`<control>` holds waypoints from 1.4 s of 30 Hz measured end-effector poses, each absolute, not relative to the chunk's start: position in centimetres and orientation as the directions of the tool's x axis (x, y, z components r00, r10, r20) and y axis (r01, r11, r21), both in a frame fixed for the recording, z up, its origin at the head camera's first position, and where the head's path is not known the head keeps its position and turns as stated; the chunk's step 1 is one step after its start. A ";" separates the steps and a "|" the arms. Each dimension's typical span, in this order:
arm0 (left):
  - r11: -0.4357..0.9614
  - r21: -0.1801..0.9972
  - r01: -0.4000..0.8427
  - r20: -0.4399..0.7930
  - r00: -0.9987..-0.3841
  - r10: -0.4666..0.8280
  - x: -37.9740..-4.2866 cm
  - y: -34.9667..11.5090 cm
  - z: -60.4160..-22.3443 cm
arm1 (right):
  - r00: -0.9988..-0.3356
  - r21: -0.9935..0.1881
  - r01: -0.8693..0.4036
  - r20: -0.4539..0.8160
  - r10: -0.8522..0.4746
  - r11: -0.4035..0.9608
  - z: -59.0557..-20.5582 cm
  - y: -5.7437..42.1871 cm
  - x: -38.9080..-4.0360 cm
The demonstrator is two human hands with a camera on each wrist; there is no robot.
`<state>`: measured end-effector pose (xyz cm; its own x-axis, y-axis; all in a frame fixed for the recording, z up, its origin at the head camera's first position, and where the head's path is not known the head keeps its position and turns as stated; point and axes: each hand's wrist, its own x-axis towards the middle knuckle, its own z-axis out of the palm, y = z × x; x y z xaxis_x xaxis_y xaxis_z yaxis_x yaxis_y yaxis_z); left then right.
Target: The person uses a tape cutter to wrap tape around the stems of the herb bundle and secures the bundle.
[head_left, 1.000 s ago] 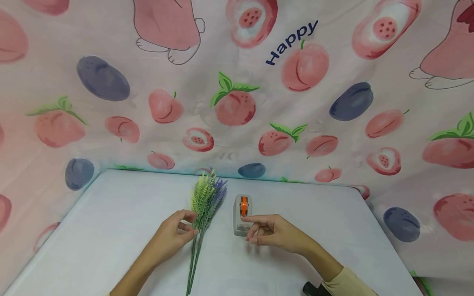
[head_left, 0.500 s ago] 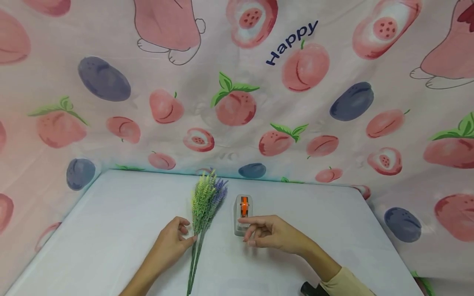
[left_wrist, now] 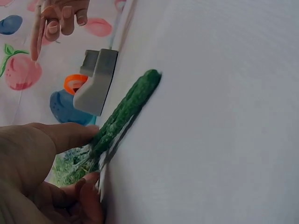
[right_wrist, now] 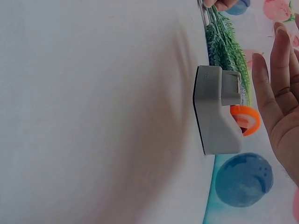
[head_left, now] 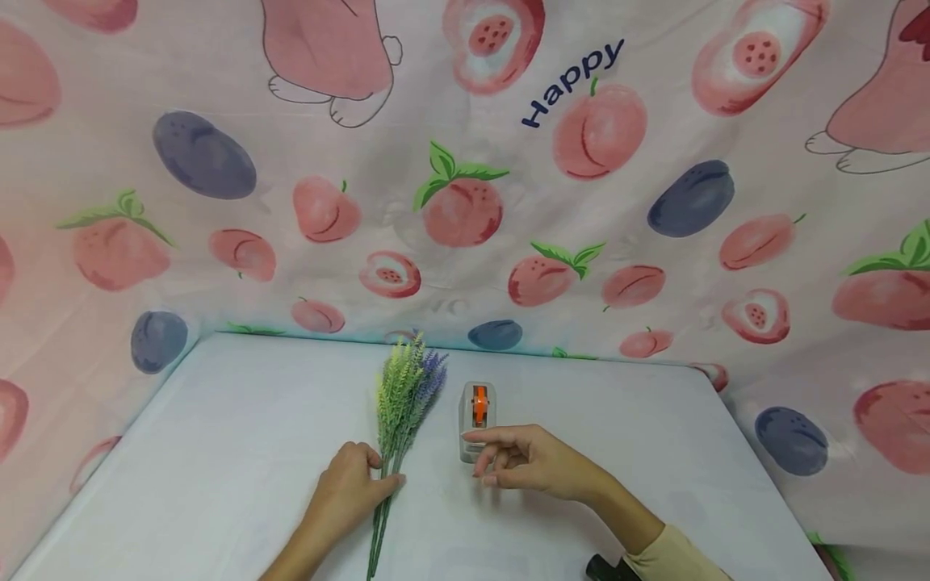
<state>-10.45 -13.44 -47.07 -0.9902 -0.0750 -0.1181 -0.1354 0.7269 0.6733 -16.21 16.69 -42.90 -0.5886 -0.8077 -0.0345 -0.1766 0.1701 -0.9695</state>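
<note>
A bunch of artificial lavender (head_left: 398, 403), with yellow-green and purple heads and long green stems, lies on the white table, heads toward the back. My left hand (head_left: 347, 492) holds its stems just below the heads, thumb on one side and fingers on the other. The left wrist view shows the green stems (left_wrist: 128, 109) running out between thumb and fingertips. My right hand (head_left: 545, 464) hovers with nothing in it, index finger extended over the near end of a grey tape dispenser (head_left: 467, 448). An orange tape roll (right_wrist: 252, 119) sits in the dispenser.
The white table (head_left: 254, 420) reaches back to a pink hanging cloth (head_left: 407, 218) printed with peaches and plums. Beside the right sleeve (head_left: 672, 553), at the bottom edge, is a black cylindrical thing (head_left: 606, 569).
My left hand has slid down and right from beside the flower heads to the stems, and its thumb now crosses over them. My right hand has shifted slightly left and down.
</note>
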 end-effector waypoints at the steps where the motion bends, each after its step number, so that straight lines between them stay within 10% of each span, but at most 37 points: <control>1: 0.735 0.666 -0.129 -0.108 -0.991 -0.076 -10.5 -13.3 -47.1 | -0.590 -0.968 -0.179 -0.036 -0.807 0.174 -42.9 16.7 -16.2; 9: 0.710 0.690 -0.139 -0.129 -0.989 -0.068 -10.8 -12.9 -46.4 | -0.587 -0.969 -0.168 -0.050 -0.808 0.182 -42.9 16.7 -16.2; 22: 0.130 0.920 -0.370 -0.392 -0.877 0.278 -11.1 -14.8 -46.1 | -0.556 -0.961 -0.142 -0.120 -0.823 0.236 -42.8 17.0 -16.3; 42: -0.005 0.971 -0.237 -0.214 -0.886 0.411 -12.4 -12.6 -42.9 | -0.408 -0.971 -0.160 -0.100 -0.907 0.178 -43.1 16.2 -15.5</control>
<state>-12.45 -12.59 -42.88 -0.8860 0.4114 -0.2140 -0.2370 -0.0050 0.9715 -15.54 16.24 -43.12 -0.4083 -0.9074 -0.0995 -0.1600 0.1785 -0.9709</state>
